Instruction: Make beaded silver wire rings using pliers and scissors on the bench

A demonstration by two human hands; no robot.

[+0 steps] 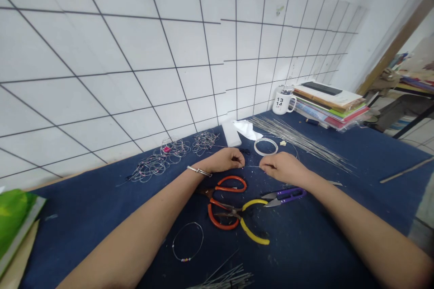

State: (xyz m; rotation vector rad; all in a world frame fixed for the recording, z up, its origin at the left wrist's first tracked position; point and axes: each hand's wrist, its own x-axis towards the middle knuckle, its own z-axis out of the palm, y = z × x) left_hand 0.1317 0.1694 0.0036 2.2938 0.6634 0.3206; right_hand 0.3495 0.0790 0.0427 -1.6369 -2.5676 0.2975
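Observation:
My left hand (228,159), with a silver bangle (199,171) on its wrist, is closed in a pinch on one end of a thin wire (251,166). Facing it, my right hand (282,168) pinches the other end, so the wire spans the gap between them. Below my hands lie red-handled scissors (222,226), yellow-handled pliers (255,230) overlapping them, and purple thread snips (286,196). A wire loop with several coloured beads (186,259) rests nearer to me. Behind my hands sits a white ring-shaped roll (266,146).
Tangled beaded wire loops (152,165) lie along the tiled wall. A white box (231,134), a tissue (247,129) and long straight wires (301,142) are at the back. A mug (282,102) stands beside stacked books (332,106). More cut wires (227,278) lie at the front edge.

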